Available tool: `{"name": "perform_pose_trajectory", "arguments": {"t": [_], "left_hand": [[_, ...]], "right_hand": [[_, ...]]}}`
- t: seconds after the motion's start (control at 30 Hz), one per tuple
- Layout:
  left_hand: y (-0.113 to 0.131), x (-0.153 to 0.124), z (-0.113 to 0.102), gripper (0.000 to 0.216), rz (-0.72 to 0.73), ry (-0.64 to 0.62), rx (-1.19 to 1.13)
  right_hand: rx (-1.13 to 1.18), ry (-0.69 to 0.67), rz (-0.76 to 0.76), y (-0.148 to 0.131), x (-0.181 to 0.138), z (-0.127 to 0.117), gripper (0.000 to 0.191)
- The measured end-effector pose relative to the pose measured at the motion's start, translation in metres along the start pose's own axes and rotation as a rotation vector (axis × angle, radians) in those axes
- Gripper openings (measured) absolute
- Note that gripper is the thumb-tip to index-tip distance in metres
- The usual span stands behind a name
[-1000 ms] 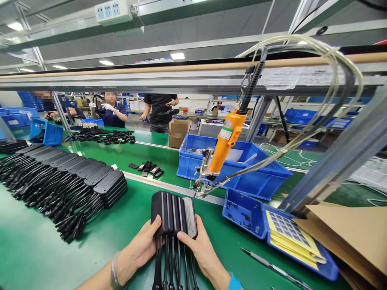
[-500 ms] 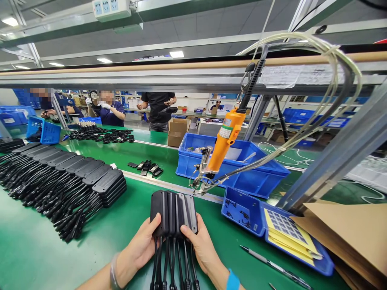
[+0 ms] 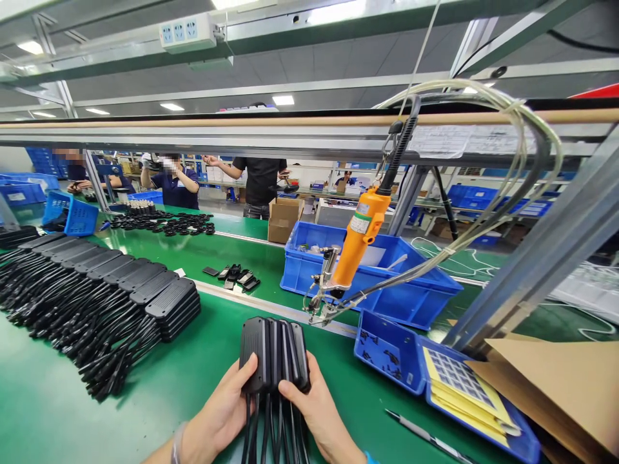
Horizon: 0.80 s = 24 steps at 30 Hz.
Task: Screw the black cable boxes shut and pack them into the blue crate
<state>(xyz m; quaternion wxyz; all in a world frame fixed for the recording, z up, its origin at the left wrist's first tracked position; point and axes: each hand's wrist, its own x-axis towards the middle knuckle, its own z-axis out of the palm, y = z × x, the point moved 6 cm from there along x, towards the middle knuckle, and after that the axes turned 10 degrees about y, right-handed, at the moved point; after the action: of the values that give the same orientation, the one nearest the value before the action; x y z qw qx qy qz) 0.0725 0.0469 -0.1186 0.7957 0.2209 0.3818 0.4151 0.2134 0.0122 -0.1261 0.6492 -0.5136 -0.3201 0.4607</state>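
Between my two hands stands a row of several flat black plastic cases (image 3: pixel 255 354) with ribbed faces, pressed side by side. Black cables (image 3: pixel 275 425) hang from their lower ends toward me. My left hand (image 3: pixel 229 396) grips the row's left side, its thumb on the front of the nearest case. Gripping the right side, my right hand (image 3: pixel 314 403) has its thumb laid across the lower edges. The fingers behind the cases are hidden. To the left, stacks of similar black cases (image 3: pixel 173 303) with bundled cables lie in a long line on the green tabletop (image 3: pixel 193 374).
An orange electric screwdriver (image 3: pixel 360 225) hangs just beyond my hands, before a large blue bin (image 3: pixel 416 293). At right are a small blue tray of screws (image 3: pixel 387 354), yellow label sheets (image 3: pixel 459 393), a pen (image 3: pixel 425 435) and cardboard (image 3: pixel 556 386). Co-workers (image 3: pixel 258 183) are across the bench.
The cases on the right of the row, fanned apart before, are now pressed closer together. My right hand has shifted left with them. The camera view has tilted slightly upward.
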Motion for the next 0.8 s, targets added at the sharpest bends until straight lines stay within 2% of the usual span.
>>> {"name": "perform_pose_trajectory", "arguments": {"t": [0.13, 0.3, 0.5, 0.8], "left_hand": [[-0.0017, 0.0031, -0.0033, 0.043, 0.001, 0.015, -0.019], [-0.0008, 0.0054, -0.0046, 0.024, -0.051, 0.099, -0.149], [0.0065, 0.0054, -0.0016, 0.032, -0.052, 0.084, -0.178], [0.004, 0.0049, -0.0027, 0.037, -0.068, 0.074, -0.213]], "right_hand": [[0.067, 0.013, 0.066, 0.0039, 0.0007, -0.0027, 0.075], [0.191, 0.046, 0.119, 0.0073, 0.0029, -0.0052, 0.071], [0.201, 0.055, 0.109, 0.0047, 0.002, -0.0042, 0.07], [0.16, 0.031, 0.117, 0.0066, 0.0027, -0.0025, 0.071]]}}
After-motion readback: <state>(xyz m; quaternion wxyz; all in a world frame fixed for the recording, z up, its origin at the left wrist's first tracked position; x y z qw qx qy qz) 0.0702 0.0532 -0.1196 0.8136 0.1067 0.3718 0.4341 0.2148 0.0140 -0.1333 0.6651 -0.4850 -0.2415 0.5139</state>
